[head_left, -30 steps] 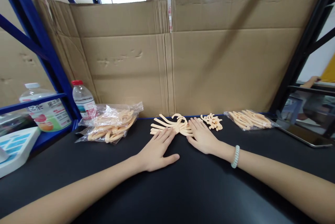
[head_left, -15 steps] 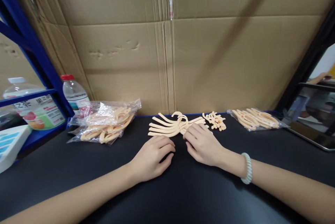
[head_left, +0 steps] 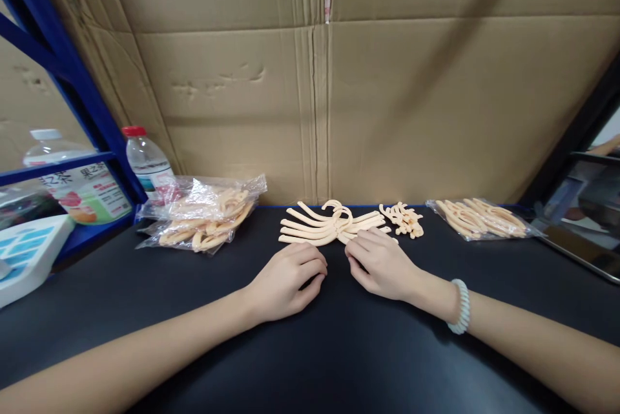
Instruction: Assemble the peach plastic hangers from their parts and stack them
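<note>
At the centre of the frame, a fanned bundle of pale peach hangers [head_left: 325, 228] lies on the black desk [head_left: 368, 362], its hooks gathered in the middle. Your left hand [head_left: 287, 281] rests just below the bundle's left arms with fingers curled under, grasping nothing; whether its fingertips touch the plastic is hard to tell. Your right hand [head_left: 382, 264] lies just beside it, fingers loosely bent, its fingertips meeting the bundle's lower right arms and covering their ends. A pale coiled band [head_left: 460, 307] circles your right wrist. Right of the bundle sits a small heap of little clips [head_left: 403, 219], then a clear bag of hangers [head_left: 479, 219]. Left of centre lies a crumpled bag of more hangers [head_left: 203, 219], half hiding a red-capped bottle [head_left: 145, 162]. Cardboard [head_left: 387, 91] walls the back.
</note>
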A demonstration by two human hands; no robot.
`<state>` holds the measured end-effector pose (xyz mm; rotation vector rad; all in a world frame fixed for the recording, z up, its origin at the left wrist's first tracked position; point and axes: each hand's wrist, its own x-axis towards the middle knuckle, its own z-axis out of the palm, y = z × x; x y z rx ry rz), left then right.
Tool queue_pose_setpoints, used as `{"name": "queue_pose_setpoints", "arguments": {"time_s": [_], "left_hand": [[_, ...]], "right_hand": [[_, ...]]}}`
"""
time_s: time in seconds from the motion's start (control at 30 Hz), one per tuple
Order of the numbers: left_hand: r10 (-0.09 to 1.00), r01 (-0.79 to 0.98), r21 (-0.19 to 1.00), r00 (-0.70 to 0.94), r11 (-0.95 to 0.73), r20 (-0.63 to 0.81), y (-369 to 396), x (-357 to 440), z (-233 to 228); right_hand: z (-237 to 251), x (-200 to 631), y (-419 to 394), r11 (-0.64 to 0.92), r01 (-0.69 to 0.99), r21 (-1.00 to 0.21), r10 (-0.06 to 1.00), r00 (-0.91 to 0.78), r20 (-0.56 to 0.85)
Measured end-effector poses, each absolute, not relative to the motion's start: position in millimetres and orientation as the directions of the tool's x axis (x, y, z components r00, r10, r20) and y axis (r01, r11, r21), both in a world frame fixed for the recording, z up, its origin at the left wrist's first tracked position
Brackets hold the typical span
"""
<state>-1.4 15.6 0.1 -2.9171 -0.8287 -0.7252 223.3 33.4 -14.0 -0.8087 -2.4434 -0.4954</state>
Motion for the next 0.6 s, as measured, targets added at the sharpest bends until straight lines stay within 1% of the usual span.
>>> {"name": "queue_pose_setpoints", "arguments": {"time_s": [0.27, 0.6], "left_hand": [[0.487, 0.485, 0.129, 0.749, -0.865, 0.449, 16.8, -3.8, -1.7], [0.508, 0.500, 0.145, 0.739, -0.854, 0.443, 17.4, -4.7, -3.0]], "right_hand": [[-13.8, 223.8, 32.5, 0.745, 0.657, 0.116, 0.495, -0.661, 0.564], [-15.0, 224.3, 32.9, 0.713, 0.694, 0.103, 0.545, -0.640, 0.541]]}}
